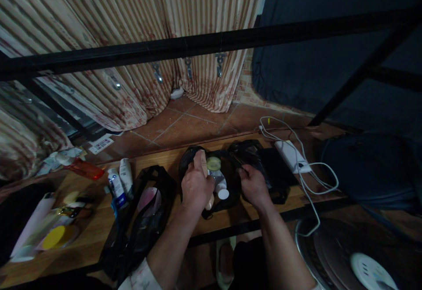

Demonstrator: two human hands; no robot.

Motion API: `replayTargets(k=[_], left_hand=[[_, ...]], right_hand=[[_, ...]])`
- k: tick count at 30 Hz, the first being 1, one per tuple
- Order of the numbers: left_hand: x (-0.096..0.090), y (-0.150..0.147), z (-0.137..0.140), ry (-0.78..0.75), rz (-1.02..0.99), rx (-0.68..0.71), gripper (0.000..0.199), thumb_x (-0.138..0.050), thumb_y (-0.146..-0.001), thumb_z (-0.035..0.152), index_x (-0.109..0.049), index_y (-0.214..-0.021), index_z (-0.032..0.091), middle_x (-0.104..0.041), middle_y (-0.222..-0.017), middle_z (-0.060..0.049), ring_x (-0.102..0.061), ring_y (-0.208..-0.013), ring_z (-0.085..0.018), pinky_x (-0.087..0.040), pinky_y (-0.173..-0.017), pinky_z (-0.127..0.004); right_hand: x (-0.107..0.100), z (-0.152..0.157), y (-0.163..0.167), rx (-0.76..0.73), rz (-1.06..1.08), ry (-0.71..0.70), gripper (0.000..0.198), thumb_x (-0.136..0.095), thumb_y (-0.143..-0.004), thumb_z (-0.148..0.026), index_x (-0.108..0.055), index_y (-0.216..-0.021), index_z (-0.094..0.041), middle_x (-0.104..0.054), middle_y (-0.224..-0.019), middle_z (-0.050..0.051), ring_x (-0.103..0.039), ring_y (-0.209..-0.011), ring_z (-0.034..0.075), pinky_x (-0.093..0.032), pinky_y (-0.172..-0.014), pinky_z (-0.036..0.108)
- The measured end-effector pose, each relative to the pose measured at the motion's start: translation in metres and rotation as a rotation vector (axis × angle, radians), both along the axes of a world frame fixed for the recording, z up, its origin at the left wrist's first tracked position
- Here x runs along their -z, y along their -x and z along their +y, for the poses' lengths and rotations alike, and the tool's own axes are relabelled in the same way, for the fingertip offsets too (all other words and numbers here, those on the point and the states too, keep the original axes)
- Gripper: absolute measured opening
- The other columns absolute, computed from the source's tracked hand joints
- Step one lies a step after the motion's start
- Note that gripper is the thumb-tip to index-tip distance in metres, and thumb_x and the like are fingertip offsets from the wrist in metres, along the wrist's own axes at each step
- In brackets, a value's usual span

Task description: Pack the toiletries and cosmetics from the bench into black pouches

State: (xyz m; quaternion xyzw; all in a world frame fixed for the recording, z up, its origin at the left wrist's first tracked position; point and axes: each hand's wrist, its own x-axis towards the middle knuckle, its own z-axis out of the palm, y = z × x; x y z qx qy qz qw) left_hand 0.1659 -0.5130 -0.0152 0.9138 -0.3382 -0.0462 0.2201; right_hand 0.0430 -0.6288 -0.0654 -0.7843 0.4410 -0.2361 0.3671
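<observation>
An open black bag (pixel 231 180) lies on the wooden bench in front of me. My left hand (pixel 196 184) is closed around a beige, box-like item (pixel 200 161) over the bag's left side. On the bag's right side, my right hand (pixel 253 184) pinches its black edge. Between my hands, a round container with a pale green lid (pixel 213 163) and a white tube with a round cap (pixel 223 193) sit in the bag. A second beige item (pixel 210 201) shows partly below my left hand.
Left of the bag are a black mesh bag (pixel 154 184), two tubes (pixel 117 186), a red bottle (pixel 84 167) and a yellow-lidded jar (pixel 57 236). To the right lie a white power strip (pixel 292 156) and looped cable. A dark metal bar (pixel 184 44) crosses ahead, before striped curtains.
</observation>
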Motion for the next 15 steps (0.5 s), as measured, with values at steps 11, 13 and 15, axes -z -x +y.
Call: replayTargets(k=[11, 13, 15], left_hand=[[0.01, -0.025, 0.001, 0.604, 0.566, 0.008, 0.072, -0.053, -0.061, 0.011, -0.039, -0.13, 0.025, -0.064, -0.098, 0.0, -0.062, -0.078, -0.015, -0.051, -0.071, -0.026], [0.009, -0.028, 0.002, 0.679, 0.667, 0.02, 0.073, -0.052, -0.058, 0.013, -0.04, -0.129, 0.024, -0.062, -0.091, 0.001, -0.06, -0.071, -0.013, -0.05, -0.065, -0.026], [0.007, -0.03, 0.004, 0.707, 0.702, 0.036, 0.073, -0.052, -0.056, 0.015, -0.041, -0.128, 0.025, -0.06, -0.087, 0.002, -0.058, -0.069, -0.013, -0.049, -0.062, -0.025]], right_hand=[[-0.014, 0.011, -0.008, -0.064, -0.079, 0.028, 0.023, -0.04, -0.086, -0.028, -0.06, -0.082, -0.018, -0.062, -0.073, 0.004, -0.056, -0.069, 0.017, -0.038, -0.064, 0.026], [-0.017, 0.014, -0.009, -0.096, -0.087, 0.053, 0.021, -0.041, -0.086, -0.027, -0.059, -0.08, -0.019, -0.059, -0.069, 0.002, -0.054, -0.067, 0.016, -0.037, -0.063, 0.025], [-0.02, 0.017, -0.01, -0.104, -0.096, 0.059, 0.02, -0.041, -0.087, -0.026, -0.058, -0.079, -0.019, -0.057, -0.066, 0.001, -0.053, -0.064, 0.016, -0.036, -0.062, 0.025]])
